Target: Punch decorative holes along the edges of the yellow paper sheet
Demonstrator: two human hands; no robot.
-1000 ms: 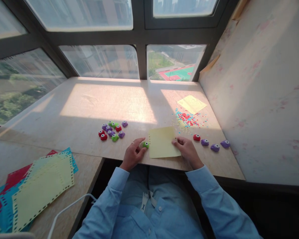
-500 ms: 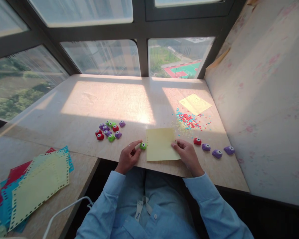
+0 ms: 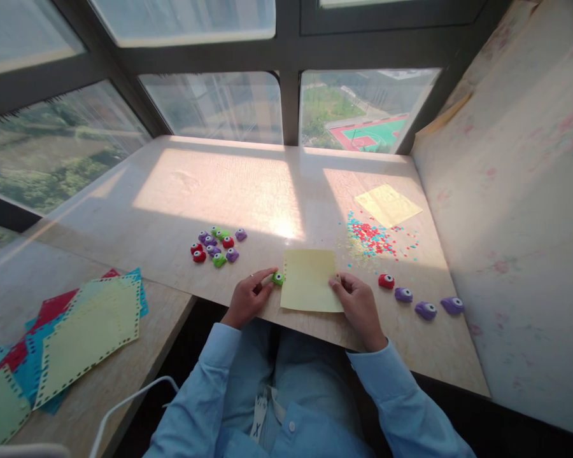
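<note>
A pale yellow paper sheet (image 3: 309, 280) lies flat near the front edge of the wooden desk (image 3: 248, 191). My left hand (image 3: 248, 298) pinches a small green punch (image 3: 279, 278) against the sheet's left edge. My right hand (image 3: 358, 299) rests on the sheet's right edge and pins it down with the fingertips. Both sleeves are light blue.
A cluster of several small red, purple and green punches (image 3: 217, 245) sits left of centre. A red punch (image 3: 386, 280) and three purple ones (image 3: 426, 310) line up at the right. Coloured confetti (image 3: 370, 236) and another yellow sheet (image 3: 388, 205) lie beyond. Punched sheets (image 3: 83, 327) are stacked at the left.
The view has shifted slightly to the left and tilted. My hands, the green punch and the yellow sheet keep the same positions relative to each other.
</note>
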